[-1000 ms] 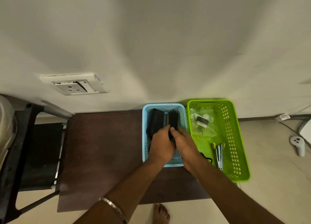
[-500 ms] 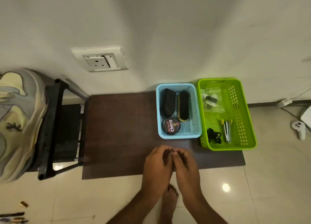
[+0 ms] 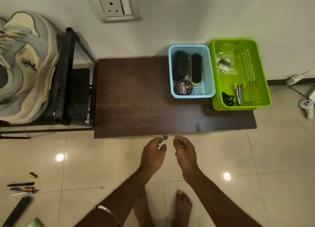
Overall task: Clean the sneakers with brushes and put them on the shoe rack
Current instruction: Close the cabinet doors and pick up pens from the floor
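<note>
Left hand [image 3: 152, 156]: grip loosely curled, thumb and fingertips near one another, nothing held; hovers over the floor just short of the tabletop's near edge. A metal bangle [image 3: 107, 211] sits on its forearm.

Right hand [image 3: 185, 152]: grip likewise loosely curled and empty, just beside the left hand, apart from it.

Small metal fitting [image 3: 165, 137]: on the near edge of the tabletop, between the two hands; whether either hand touches it cannot be told.

Tabletop [image 3: 136, 97]: dark brown, against the wall.

Blue basket [image 3: 209, 90]: on the far right part of the tabletop. Contents: black brush [image 3: 179, 64] at left, yellow-backed brush [image 3: 196, 69] beside it, round polish tin [image 3: 183, 87] at the near left corner.

Green basket [image 3: 260, 83]: just beside the blue basket, on its right. Contents: clear packet [image 3: 225, 63], metal tool with yellow grips [image 3: 239, 93], small black item [image 3: 227, 99].

Sneaker [image 3: 25, 68]: grey and cream, blurred, lying on the black shoe rack [image 3: 68, 76] left of the tabletop.

Wall socket [image 3: 117, 5]: above the tabletop.

White controller [image 3: 307, 107]: on the floor, far right.

Bare feet [image 3: 182, 208]: on the tiled floor.
</note>
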